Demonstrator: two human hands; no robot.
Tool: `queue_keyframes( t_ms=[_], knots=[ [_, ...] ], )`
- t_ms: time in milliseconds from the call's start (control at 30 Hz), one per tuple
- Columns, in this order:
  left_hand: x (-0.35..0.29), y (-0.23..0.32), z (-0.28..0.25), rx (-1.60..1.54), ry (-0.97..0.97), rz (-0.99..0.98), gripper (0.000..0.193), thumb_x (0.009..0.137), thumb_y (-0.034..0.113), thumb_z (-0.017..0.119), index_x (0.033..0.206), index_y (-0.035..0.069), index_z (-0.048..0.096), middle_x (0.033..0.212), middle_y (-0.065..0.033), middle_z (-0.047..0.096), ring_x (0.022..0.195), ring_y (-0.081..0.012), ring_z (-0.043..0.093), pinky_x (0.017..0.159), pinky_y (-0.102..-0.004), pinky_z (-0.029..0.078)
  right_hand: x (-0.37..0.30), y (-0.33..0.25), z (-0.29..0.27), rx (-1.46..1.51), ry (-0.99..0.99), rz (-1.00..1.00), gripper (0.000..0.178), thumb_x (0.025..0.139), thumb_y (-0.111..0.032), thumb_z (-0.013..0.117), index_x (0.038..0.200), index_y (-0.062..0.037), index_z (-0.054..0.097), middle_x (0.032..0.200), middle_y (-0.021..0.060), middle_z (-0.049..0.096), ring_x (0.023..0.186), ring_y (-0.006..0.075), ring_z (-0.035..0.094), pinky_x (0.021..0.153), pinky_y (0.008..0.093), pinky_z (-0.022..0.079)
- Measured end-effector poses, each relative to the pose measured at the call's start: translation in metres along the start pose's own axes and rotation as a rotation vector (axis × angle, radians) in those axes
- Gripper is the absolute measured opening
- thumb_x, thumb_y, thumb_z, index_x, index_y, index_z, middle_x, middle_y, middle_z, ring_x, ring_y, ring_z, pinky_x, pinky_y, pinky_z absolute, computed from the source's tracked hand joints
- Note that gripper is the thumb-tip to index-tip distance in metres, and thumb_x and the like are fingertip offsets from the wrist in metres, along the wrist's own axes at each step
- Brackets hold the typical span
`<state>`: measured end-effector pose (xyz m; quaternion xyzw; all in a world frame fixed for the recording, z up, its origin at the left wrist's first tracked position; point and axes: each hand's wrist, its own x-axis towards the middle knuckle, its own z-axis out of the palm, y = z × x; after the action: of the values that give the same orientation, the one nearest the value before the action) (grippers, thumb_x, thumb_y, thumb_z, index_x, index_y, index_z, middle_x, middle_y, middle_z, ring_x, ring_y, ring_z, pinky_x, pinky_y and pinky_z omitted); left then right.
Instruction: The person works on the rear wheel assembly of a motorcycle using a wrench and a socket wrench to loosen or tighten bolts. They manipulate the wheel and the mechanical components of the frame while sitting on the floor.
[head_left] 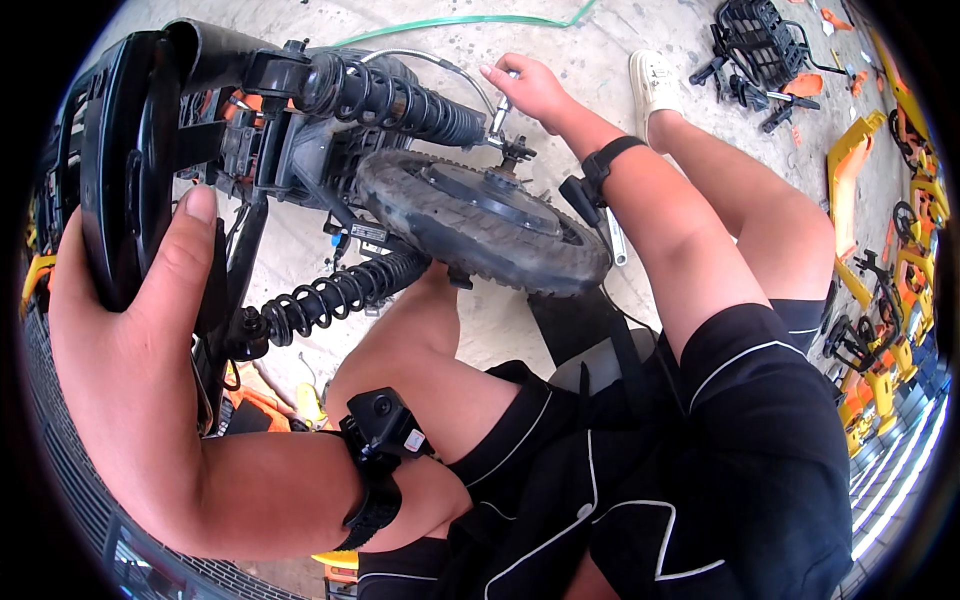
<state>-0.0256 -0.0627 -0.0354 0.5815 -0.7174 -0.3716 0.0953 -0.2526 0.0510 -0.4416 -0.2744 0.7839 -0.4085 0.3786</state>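
Nearest the camera, off to the left of the knobbly black wheel, is the person's left forearm, a small black camera strapped to it. The left hand is spread wide around a glossy, curved black part, thumb on the side toward the wheel and other fingers mostly hidden beyond; it has hold of the part, probably to steady the assembly. The wheel lies tilted between two coil-spring shock absorbers, one above it and one to its lower left, which seem to belong to the same frame. Above the wheel's hub, the right hand is partly curled at the top of a silver tool whose lower end is near the axle end, perhaps for leverage there; its underside is hidden, so I cannot tell how firmly it grips, if at all. The wheel sits just below the right fingers, apart from them, and well apart from the left ones. Right of the wheel, a silver wrench lies on the floor.
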Motion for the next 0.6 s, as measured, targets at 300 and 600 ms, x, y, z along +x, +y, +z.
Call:
queue_keyframes(
  t_ms=[300, 600],
  knots=[
    [0.003, -0.011, 0.000, 0.201, 0.132, 0.127, 0.039, 0.092, 0.022, 0.073, 0.114, -0.007, 0.056, 0.084, -0.0150, 0.070, 0.064, -0.0186, 0.071, 0.053, -0.0293, 0.059, 0.020, -0.043, -0.014, -0.842, -0.301, 0.188, 0.035, 0.090, -0.031, 0.055, 0.107, -0.0082, 0.075, 0.107, 0.0152, 0.073, 0.100, 0.0327, 0.069, 0.086, 0.0447, 0.054],
    [0.005, -0.009, -0.012, 0.252, 0.055, 0.046, 0.065, 0.084, 0.031, 0.083, 0.124, -0.013, 0.057, 0.103, -0.0151, 0.070, 0.086, -0.0144, 0.066, 0.077, -0.0255, 0.054, 0.019, -0.067, -0.015, -0.964, -0.404, 0.262, 0.035, 0.086, -0.025, 0.056, 0.111, -0.0111, 0.075, 0.116, 0.0118, 0.072, 0.106, 0.0321, 0.068, 0.089, 0.0449, 0.054]
  ],
)
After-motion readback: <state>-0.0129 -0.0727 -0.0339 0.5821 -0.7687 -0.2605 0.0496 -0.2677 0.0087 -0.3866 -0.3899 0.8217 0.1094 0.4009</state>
